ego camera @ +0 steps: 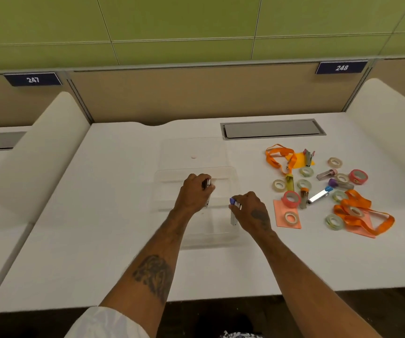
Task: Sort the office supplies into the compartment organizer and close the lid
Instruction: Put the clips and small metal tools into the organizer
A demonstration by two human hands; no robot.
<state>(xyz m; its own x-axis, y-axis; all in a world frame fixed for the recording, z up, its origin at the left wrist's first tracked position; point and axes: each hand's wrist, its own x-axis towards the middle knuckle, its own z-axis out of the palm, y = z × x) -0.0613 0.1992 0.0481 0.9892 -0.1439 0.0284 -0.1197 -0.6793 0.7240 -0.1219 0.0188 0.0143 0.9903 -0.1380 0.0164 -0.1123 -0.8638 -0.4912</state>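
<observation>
A clear compartment organizer [223,174] lies open on the white desk, its lid [194,148] folded back behind it. My left hand [194,193] grips a small silver stapler-like clip [206,184] over the organizer's left side. My right hand [250,211] holds another silver one with a purple end [233,201] over the organizer's right side. To the right lies a loose pile: tape rolls [291,198], orange lanyards [357,215], more small clips [318,195] and sticky notes [287,218].
A grey cable hatch [272,129] is set into the desk behind the pile. White padded dividers [38,152] flank the desk on both sides. A beige partition with plates 247 and 248 runs along the back.
</observation>
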